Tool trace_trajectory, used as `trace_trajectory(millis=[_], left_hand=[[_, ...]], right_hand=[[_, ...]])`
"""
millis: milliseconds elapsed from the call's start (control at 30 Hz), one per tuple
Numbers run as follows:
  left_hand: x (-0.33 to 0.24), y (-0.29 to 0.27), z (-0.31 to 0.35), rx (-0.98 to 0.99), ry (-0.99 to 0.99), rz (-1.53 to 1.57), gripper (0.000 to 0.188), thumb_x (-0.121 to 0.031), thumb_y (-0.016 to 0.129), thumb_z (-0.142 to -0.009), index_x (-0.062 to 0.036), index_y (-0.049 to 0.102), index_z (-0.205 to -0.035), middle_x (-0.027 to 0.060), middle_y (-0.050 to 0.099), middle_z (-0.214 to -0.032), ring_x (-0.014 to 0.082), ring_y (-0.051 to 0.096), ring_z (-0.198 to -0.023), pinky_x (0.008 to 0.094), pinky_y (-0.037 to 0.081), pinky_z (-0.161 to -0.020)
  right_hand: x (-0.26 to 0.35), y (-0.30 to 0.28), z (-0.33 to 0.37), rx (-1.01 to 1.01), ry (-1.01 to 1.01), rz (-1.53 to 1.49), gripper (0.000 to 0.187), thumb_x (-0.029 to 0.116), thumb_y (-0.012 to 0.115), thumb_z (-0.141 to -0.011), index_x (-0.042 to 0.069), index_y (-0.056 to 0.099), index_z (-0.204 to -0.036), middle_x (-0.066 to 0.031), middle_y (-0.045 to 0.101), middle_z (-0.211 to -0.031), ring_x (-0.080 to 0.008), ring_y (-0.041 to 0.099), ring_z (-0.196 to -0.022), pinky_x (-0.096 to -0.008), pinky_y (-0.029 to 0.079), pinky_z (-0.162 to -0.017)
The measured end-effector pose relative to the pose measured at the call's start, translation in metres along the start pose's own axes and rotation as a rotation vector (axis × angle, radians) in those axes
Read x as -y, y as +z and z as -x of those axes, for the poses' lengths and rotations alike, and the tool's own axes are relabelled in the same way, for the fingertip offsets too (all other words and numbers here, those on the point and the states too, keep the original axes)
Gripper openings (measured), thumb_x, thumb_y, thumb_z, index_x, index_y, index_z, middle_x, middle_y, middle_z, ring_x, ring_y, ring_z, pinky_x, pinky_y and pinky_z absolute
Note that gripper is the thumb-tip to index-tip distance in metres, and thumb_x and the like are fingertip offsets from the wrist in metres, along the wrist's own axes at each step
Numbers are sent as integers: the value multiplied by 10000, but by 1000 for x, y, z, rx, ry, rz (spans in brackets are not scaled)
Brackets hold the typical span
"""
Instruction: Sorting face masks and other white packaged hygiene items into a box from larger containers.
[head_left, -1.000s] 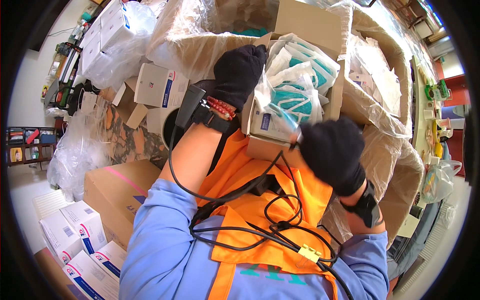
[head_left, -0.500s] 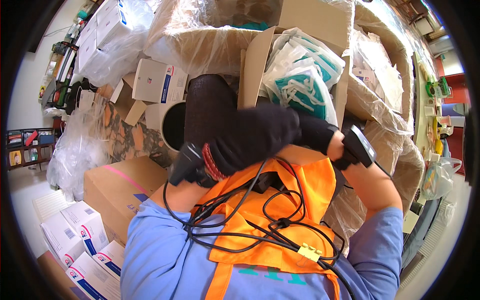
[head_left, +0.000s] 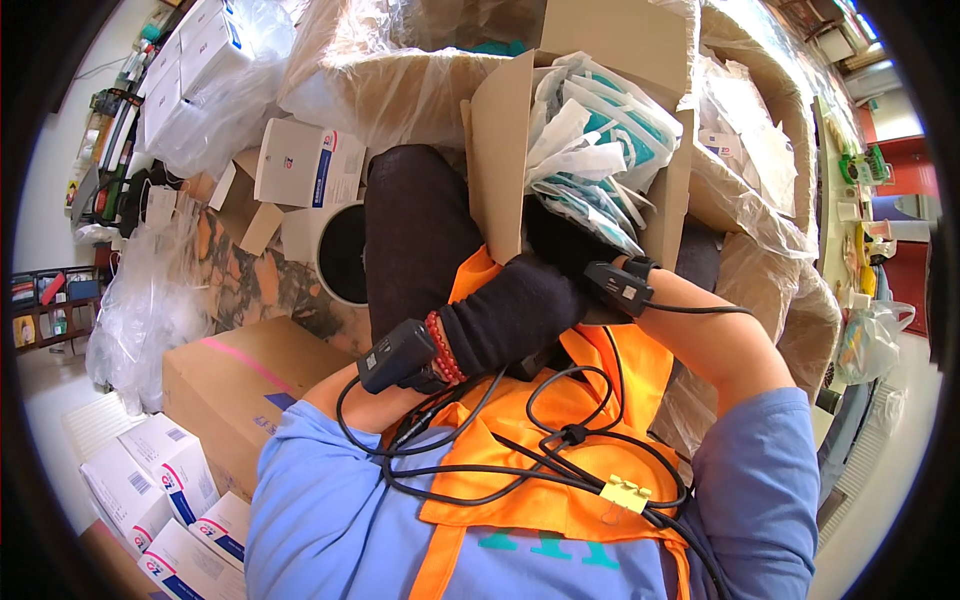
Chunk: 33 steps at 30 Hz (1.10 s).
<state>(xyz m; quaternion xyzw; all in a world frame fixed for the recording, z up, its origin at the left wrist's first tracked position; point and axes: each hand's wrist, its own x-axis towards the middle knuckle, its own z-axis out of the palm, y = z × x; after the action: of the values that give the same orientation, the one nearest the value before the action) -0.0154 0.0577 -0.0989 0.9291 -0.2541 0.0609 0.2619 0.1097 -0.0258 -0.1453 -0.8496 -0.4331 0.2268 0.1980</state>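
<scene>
An open cardboard box [head_left: 497,150] stands in front of me, piled with clear and white packets [head_left: 610,130] that hold something teal. My right hand [head_left: 570,240], in a black glove, is at the box's near side, against the lowest packets. Its fingers are lost in the dark under them. My left hand [head_left: 515,300], also black-covered, reaches across from the left and meets the right hand near the box's near edge. Its fingers are hidden too, so I cannot tell whether it grips anything. Black devices with cables are strapped to both wrists.
Plastic-lined cartons [head_left: 400,95] stand behind and to the right. On the left are a closed brown carton [head_left: 250,370], small white boxes [head_left: 165,465] and crumpled clear plastic [head_left: 150,300]. A round dark-topped container [head_left: 343,255] is beside my knee. Loose black cables [head_left: 570,435] cross my orange apron.
My right hand has moved left and in under the packets. My left hand has lowered slightly toward me. The packets have shifted, and white strips now cover the teal one in front.
</scene>
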Motion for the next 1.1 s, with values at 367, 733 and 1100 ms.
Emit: trace_trajectory(millis=[367,733,1100], left_hand=[[-4,-49,8,-121,-42,125,135,-146,690,-733,-89,651,-849,124,627,-745,278,637,-690,377,509,-619],[24,-86,-53,-245,-271,410,250,-238,705,-860,-54,640,-1015,108,668,-831,234,647,-744,344,494,-684],[47,-54,-64,-36,-300,275,179,-212,619,-907,-41,671,-914,144,670,-810,293,649,-729,353,498,-662]], right_hand=[[14,-79,50,-13,5,-66,401,172,701,-738,40,661,-1115,-199,681,-1017,-367,644,-982,-398,504,-875],[6,-125,67,63,-109,-376,464,105,747,-751,-1,608,-1181,-186,674,-1060,-297,649,-988,-364,495,-881],[-11,-89,79,-215,-6,-665,246,171,672,-878,2,681,-1055,-176,704,-916,-206,657,-787,-328,508,-753]])
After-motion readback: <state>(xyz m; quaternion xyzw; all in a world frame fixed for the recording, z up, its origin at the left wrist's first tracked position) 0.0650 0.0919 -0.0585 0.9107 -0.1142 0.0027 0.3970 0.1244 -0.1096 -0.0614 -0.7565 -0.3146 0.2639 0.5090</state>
